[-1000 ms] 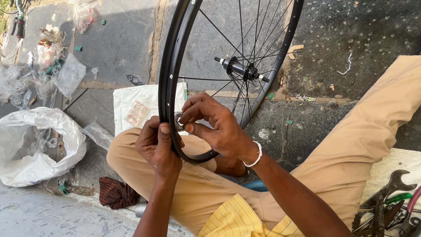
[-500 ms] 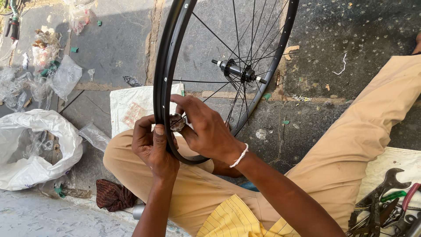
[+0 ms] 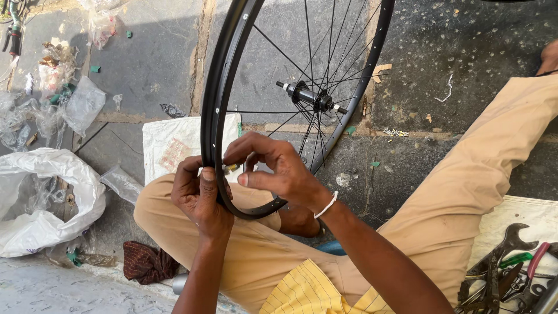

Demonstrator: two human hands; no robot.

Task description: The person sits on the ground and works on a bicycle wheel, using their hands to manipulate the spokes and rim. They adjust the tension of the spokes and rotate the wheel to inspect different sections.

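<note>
Compared with the view a second earlier, the right hand (image 3: 279, 171) has drawn down off the top of the black bicycle rim (image 3: 216, 116) and now sits inside the wheel, thumb and forefinger pinched closed on a small brass-coloured spoke nipple (image 3: 231, 168) at the rim's inner wall. The left hand (image 3: 197, 195) has kept its place, its grip wrapped around the lower arc of the rim with the thumb pressed on the outer face. The wheel itself stands upright across the person's folded legs in tan trousers, its hub (image 3: 311, 99) and thin spokes above the hands; it appears slightly shifted in frame, not turned by any amount that can be judged. In my judgement the work has passed from steadying the rim to fitting at one spoke hole. Packaging noted: a flat white sack (image 3: 174, 145) with a faded reddish printed patch lies on the stone floor behind the rim; a crumpled white plastic bag (image 3: 40, 203) sits at far left, clear plastic wrappers (image 3: 81, 104) beyond it. Spanners (image 3: 505, 261) lie at lower right.
</note>
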